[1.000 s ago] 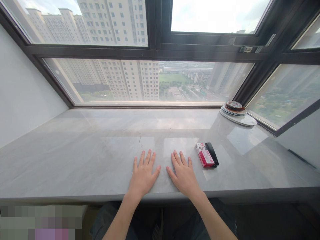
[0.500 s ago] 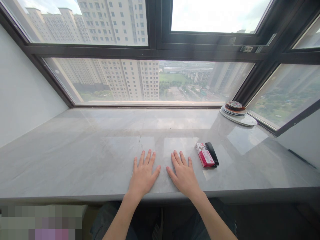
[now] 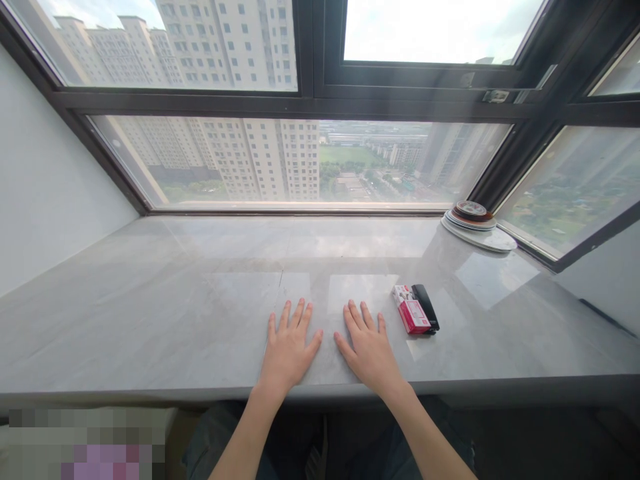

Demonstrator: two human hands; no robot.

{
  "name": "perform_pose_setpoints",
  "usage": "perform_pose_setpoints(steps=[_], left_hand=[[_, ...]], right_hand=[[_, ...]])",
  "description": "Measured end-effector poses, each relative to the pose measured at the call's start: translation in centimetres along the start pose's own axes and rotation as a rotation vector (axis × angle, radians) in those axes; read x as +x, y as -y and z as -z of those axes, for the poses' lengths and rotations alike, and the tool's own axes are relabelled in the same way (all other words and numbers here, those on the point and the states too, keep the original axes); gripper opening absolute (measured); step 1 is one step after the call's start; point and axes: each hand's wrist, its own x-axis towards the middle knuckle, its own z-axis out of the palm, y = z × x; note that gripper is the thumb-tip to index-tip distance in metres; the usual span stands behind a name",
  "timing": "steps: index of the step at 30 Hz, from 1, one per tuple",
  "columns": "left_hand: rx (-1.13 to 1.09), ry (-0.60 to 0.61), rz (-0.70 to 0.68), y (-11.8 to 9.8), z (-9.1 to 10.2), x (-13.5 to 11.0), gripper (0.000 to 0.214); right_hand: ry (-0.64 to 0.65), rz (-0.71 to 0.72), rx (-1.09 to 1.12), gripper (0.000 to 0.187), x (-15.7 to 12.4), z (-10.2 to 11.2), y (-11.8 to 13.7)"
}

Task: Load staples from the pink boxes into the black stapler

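My left hand [image 3: 289, 348] lies flat on the grey marble sill [image 3: 150, 320], fingers spread and pointing toward the window. Beside it, a short gap apart, my right hand [image 3: 369, 348] rests palm down in the same way, also holding nothing. Just right of my right hand is a small red and white box [image 3: 412, 311]. A black stapler [image 3: 427, 308] lies against the box's right side, its lower part partly hidden by the box.
A stack of plates and round discs [image 3: 474, 223] sits in the far right corner by the window frame [image 3: 310, 107]. White walls close both ends. The sill's front edge [image 3: 150, 395] runs just before my wrists, with my legs below it.
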Motion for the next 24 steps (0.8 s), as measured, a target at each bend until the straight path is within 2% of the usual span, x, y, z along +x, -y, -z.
perform_pose_setpoints(steps=[24], left_hand=[[-0.015,0.002,0.005,-0.03,0.37,0.00,0.060]], right_hand=[[0.020,-0.008,-0.007,0.066,0.03,0.27,0.02]])
